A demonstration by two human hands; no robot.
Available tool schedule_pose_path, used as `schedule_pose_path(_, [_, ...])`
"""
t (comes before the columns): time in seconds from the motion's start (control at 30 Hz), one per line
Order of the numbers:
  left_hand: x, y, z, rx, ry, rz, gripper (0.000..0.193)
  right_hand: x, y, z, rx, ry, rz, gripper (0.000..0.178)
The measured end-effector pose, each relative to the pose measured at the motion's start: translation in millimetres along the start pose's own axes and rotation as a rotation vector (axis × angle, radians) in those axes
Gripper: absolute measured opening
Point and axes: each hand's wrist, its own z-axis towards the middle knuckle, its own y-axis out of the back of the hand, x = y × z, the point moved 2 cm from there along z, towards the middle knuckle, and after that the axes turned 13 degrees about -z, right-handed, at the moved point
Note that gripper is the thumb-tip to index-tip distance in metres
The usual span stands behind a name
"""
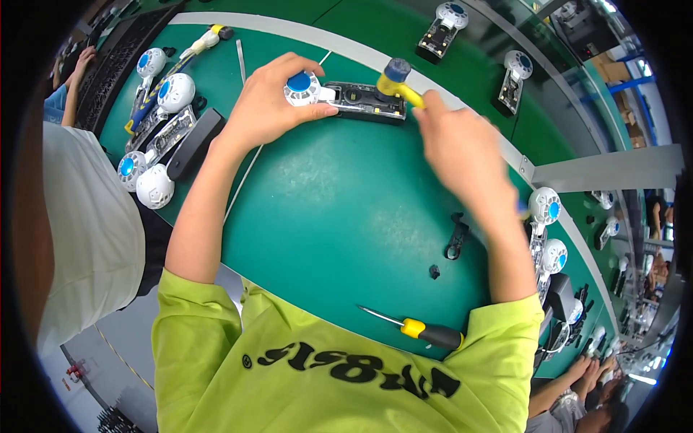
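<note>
My left hand (271,97) is closed around the white, blue-centred round head (302,86) of a device, thumb along its neck. The device's long black body (357,103), with bare inner parts showing, lies on the green mat. In my right hand (462,144), slightly blurred, is the handle of a small mallet with a yellow middle and dark face (395,72). The mallet's head is over the far right end of the black body; whether they touch I cannot tell. A black lever-like part (456,237) and a small black piece (434,272) lie nearer to me.
A yellow-and-black screwdriver (426,333) lies near the front edge. Several similar devices (173,94) and another yellow-headed mallet (206,42) sit at the left. More devices (545,207) stand at the right, by a metal post (606,167). A person in white (90,224) is close on the left.
</note>
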Motion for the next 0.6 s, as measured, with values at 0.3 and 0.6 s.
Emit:
schedule_pose_path(0.3, [1.1, -0.2, -5.4, -0.002, 0.041, -0.014, 0.054, -5.8, -5.9, 5.9, 0.029, -0.011, 0.029, 0.029])
schedule_pose_path(0.6, [-16.9, 18.1, -6.7, -0.137, -0.316, -0.610, 0.055, 15.8, -29.7, 11.1, -0.232, 0.377, 0.690, 0.042])
